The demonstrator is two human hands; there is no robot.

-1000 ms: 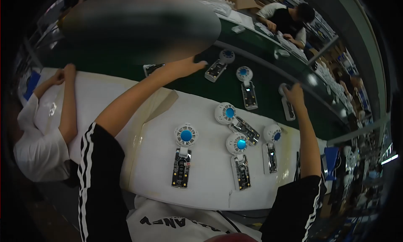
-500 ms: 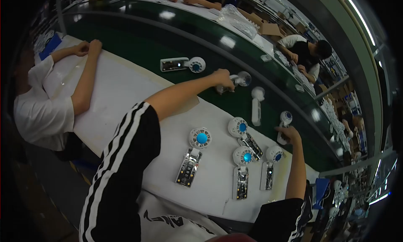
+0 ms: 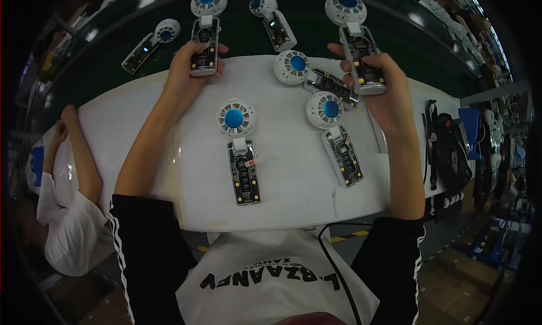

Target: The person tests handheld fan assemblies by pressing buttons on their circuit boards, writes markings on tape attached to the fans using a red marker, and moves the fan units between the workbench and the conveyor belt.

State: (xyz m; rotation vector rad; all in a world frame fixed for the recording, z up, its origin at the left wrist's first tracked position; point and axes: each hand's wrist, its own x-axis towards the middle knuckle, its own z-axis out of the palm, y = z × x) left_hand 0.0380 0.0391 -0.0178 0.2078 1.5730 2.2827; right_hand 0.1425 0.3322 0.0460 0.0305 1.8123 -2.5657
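My left hand (image 3: 183,71) is closed round the handle of a white handheld fan (image 3: 206,34), thumb on its front. In my right hand (image 3: 390,93) is a second handheld fan (image 3: 354,40), gripped by the handle with the thumb across its circuit board. Both fans are held upright, round heads with blue centres at the top. Below them on the white table lie a fan with a small red-and-white tag (image 3: 244,172), another fan (image 3: 342,156) to its right, and a tilted fan (image 3: 293,68) whose handle end is close to my right hand.
On the green conveyor belt (image 3: 237,34) lie a fan (image 3: 279,31) between my hands and another fan (image 3: 149,48) at the left. A person in a white sleeve (image 3: 79,223) sits at the left. A black bag (image 3: 451,150) is at the right.
Both hands have come back from reaching over the belt and now hold fans up in front of me. The view has turned and tilted down. The fans on the table appear rearranged.
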